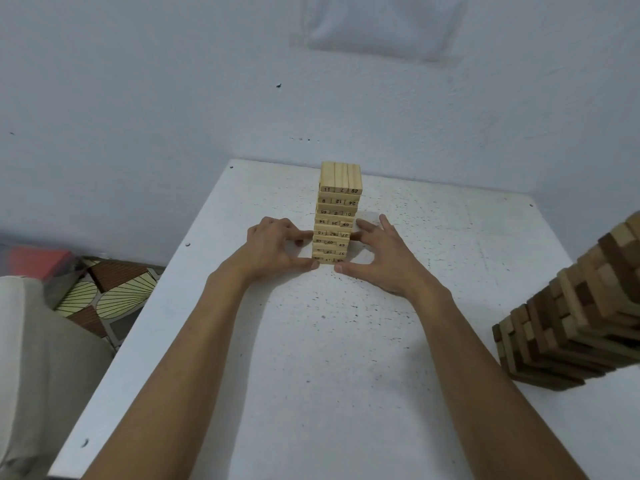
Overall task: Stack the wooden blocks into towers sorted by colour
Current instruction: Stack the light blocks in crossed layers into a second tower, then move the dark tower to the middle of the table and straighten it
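A tall tower of pale wooden blocks with printed numbers (337, 213) stands upright at the middle back of the white table (311, 358). My left hand (273, 247) touches the tower's lower left side, fingertips on its side and thumb at its base. On the lower right side, my right hand (377, 254) mirrors it, fingers spread and thumb at the base. Both hands press the tower's lowest layers from either side. A second, larger tower of mixed light and dark brown blocks (575, 306) stands at the table's right edge, partly cut off by the frame.
A pale wall (173, 98) rises right behind the table. Left of the table lie a patterned floor (110, 292), a red thing (38, 261) and a grey cushion-like surface (41, 358). Small dark specks dot the tabletop.
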`<state>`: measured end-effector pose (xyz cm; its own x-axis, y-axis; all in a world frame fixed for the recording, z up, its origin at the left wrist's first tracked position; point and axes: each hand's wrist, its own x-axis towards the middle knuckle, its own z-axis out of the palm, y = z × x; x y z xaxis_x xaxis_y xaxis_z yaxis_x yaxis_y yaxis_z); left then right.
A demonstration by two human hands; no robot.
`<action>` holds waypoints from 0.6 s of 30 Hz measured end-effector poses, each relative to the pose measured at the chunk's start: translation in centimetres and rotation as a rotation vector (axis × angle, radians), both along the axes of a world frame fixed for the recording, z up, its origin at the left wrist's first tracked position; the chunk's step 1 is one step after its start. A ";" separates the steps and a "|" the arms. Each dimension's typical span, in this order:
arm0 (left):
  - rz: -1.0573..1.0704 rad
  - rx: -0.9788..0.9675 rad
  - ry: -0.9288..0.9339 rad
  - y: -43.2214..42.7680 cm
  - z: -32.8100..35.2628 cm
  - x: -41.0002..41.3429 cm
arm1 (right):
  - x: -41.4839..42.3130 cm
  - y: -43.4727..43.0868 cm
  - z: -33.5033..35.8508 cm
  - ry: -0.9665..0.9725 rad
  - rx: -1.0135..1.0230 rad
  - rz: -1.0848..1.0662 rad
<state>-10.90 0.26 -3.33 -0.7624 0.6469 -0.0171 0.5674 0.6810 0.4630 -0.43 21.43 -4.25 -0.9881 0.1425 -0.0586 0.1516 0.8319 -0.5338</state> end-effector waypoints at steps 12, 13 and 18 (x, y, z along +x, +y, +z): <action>0.102 0.044 0.046 -2.5 -0.3 4.3 | 4.3 -2.1 0.4 -0.042 0.088 -0.070; 0.111 0.043 0.044 -2.8 -0.2 5.0 | 5.1 -2.4 0.5 -0.050 0.090 -0.073; 0.112 0.041 0.075 -3.8 -0.1 9.3 | 9.5 -3.8 1.3 -0.040 0.051 -0.056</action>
<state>-1.64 -3.58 -3.44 -0.8282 0.5564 0.0670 0.5225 0.7236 0.4509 9.04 17.61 -3.00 -0.9755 0.2012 -0.0893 0.2191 0.8475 -0.4835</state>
